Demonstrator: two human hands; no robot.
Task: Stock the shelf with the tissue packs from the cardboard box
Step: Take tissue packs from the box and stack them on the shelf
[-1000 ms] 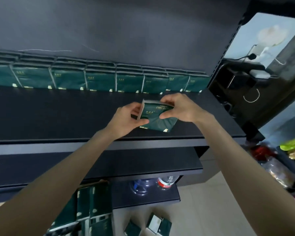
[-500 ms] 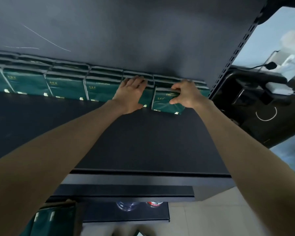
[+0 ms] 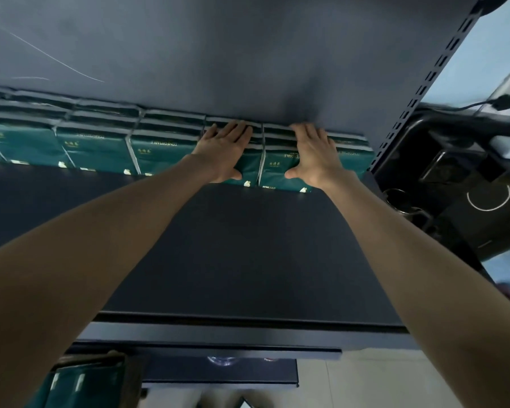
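1. Head view: the shelf (image 3: 248, 254) is a dark board. A row of green tissue packs (image 3: 95, 145) stands along the shelf's back edge, against the rear panel.
2. The left hand (image 3: 224, 153) lies flat on the left pack (image 3: 249, 169), toward the shelf's right end. Its fingers are straight and grasp nothing.
3. The right hand (image 3: 312, 156) presses flat on the neighbouring pack (image 3: 277, 172) (the one nearer the shelf's right end), fingers straight, thumb out sideways, grasping nothing.
4. These two packs stand side by side, touching.
5. Below the shelf's front left corner, the cardboard box (image 3: 112, 356) holds more green packs (only partly in view).
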